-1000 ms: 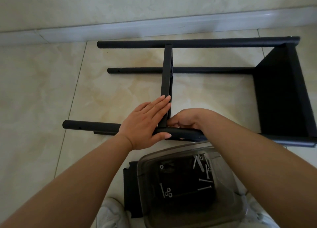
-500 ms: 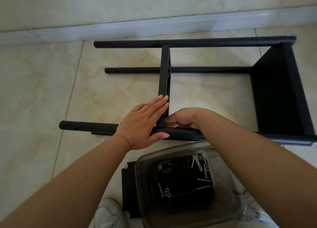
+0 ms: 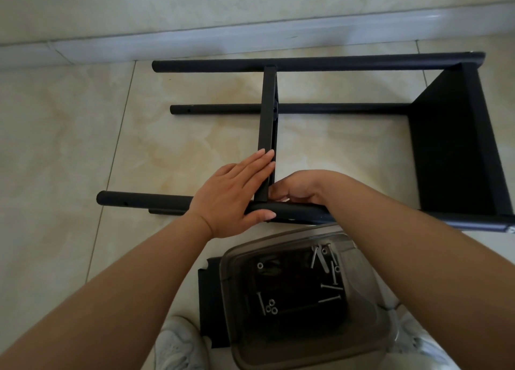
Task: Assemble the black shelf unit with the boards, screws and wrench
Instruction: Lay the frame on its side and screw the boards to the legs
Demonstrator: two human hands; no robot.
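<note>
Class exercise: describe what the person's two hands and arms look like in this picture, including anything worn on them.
Both forearms are bare, with no sleeves in view. The left hand and right hand wear no gloves; no rings, watch or bracelet show. The left hand's fingernails are short and unpainted.

Soft dim daylight, faint shadows, sharp focus, wide-angle bending at edges.

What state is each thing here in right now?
Black metal shelf frame: lying on its side, partly assembled.
Black middle shelf board: upright on edge between the tubes.
Left hand: flat against the board, thumb on the near tube.
Right hand: curled at the joint; contents hidden.
Clear plastic tub: open, holding loose screws.
</note>
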